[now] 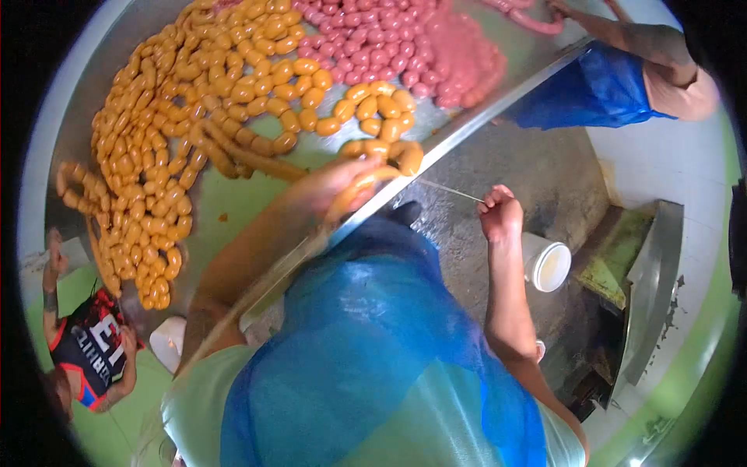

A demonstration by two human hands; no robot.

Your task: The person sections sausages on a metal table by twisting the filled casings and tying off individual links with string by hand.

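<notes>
My left hand (342, 185) is wrapped around an orange sausage (366, 184) at the table's edge, somewhat blurred. Several linked orange sausages (389, 109) lie just beyond it. Off to the right, over the floor, my right hand (502, 214) is closed on a thin pale string (451, 189), which runs taut back toward the sausage by the left hand. Longer untwisted orange casing (257, 161) stretches across the table beside my left forearm.
The metal table (459, 140) carries a big heap of orange links (148, 156) and a pile of pink sausages (373, 47). A co-worker in a blue apron (583, 86) handles pink sausage; another person (97, 350) stands left. A white bucket (551, 266) sits on the floor.
</notes>
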